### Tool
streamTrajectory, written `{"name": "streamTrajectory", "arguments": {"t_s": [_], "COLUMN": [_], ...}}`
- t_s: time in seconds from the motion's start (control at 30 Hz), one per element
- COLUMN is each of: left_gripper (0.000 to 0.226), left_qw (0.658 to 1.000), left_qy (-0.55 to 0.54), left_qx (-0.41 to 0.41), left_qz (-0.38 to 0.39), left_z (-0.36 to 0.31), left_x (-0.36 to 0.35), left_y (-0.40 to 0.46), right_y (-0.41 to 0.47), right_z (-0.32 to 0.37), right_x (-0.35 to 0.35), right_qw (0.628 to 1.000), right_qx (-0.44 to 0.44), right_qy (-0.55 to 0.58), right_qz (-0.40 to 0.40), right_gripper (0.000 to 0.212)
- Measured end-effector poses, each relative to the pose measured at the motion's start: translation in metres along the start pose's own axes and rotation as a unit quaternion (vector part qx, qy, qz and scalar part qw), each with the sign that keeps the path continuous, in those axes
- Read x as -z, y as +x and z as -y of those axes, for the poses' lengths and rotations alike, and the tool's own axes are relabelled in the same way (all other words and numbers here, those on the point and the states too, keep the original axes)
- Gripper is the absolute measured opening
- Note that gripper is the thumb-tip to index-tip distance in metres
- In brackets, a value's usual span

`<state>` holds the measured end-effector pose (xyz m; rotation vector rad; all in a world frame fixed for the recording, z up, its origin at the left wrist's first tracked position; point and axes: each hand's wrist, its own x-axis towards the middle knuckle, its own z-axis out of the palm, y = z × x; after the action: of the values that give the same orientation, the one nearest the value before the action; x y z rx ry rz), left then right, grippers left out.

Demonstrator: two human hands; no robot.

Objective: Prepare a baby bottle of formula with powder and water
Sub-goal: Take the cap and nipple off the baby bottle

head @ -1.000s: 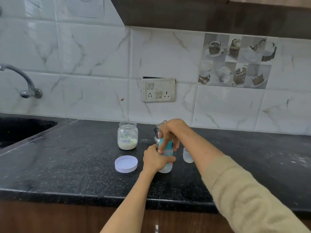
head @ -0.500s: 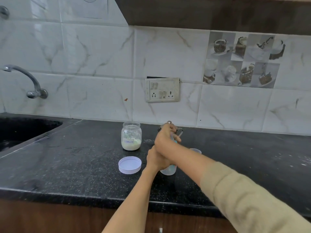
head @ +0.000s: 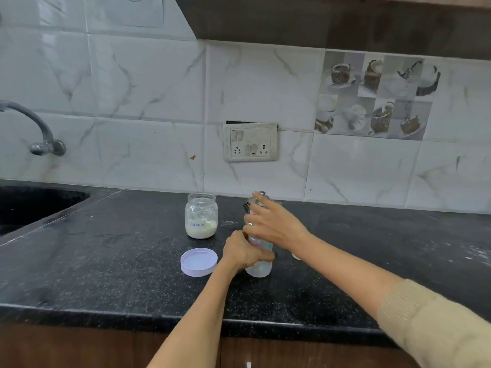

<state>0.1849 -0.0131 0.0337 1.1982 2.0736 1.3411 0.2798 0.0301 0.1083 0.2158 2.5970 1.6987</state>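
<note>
A clear baby bottle (head: 259,269) stands upright on the black counter (head: 119,261), just right of centre. My left hand (head: 243,252) is wrapped around its body from the left. My right hand (head: 275,224) covers the bottle's top from above, thumb and fingers curled round it with the index finger lifted; the top itself is hidden. An open glass jar of formula powder (head: 201,219) stands to the back left of the bottle. The jar's white lid (head: 198,262) lies flat on the counter beside my left hand.
A steel vessel with a knob (head: 261,193) stands behind my right hand. A small clear cup (head: 296,256) peeks out under my right wrist. A dark sink (head: 32,205) and tap (head: 39,134) are at far left. A socket panel (head: 251,142) is on the tiled wall.
My right hand has twisted around the bottle's top and now hides the teal collar. My left hand keeps its hold on the bottle, which stays in place.
</note>
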Motion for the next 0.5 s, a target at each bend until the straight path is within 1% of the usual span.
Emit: {"name": "streamTrajectory", "arguments": {"t_s": [0.03,0.1,0.13,0.2,0.27,0.3,0.37,0.4,0.5], "left_gripper": [0.045,0.041,0.037,0.035,0.036,0.036,0.037,0.037,0.039], "left_qw": [1.0,1.0,0.999,0.999,0.999,0.999,0.999,0.999,0.998], "left_qy": [-0.006,-0.026,-0.035,-0.045,-0.047,-0.048,-0.049,-0.048,-0.049], "left_qx": [-0.001,-0.001,-0.003,-0.009,-0.013,-0.014,-0.014,-0.015,-0.02], "left_qz": [0.001,0.001,0.001,0.004,0.006,0.007,0.007,0.007,0.016], "left_z": [0.002,0.004,0.005,0.005,0.005,0.005,0.006,0.007,0.008], "left_x": [0.0,0.0,0.0,0.001,0.001,0.001,0.001,0.001,0.0], "left_y": [0.001,0.003,0.003,0.002,0.001,0.001,0.001,0.002,0.004], "right_y": [0.003,0.01,0.012,0.014,0.013,0.012,0.01,0.01,0.01], "right_z": [-0.001,-0.01,-0.018,-0.031,-0.039,-0.04,-0.041,-0.041,-0.038], "right_x": [0.005,0.018,0.024,0.035,0.037,0.035,0.03,0.026,0.013], "right_qw": [1.0,0.988,0.969,0.911,0.867,0.841,0.789,0.772,0.75], "right_qx": [-0.023,-0.097,-0.149,-0.228,-0.255,-0.263,-0.266,-0.265,-0.284], "right_qy": [0.015,0.117,0.191,0.319,0.379,0.417,0.502,0.532,0.569], "right_qz": [0.007,0.035,0.054,0.126,0.201,0.223,0.233,0.224,0.184], "right_gripper": [0.038,0.053,0.056,0.052,0.042,0.037,0.036,0.038,0.04]}}
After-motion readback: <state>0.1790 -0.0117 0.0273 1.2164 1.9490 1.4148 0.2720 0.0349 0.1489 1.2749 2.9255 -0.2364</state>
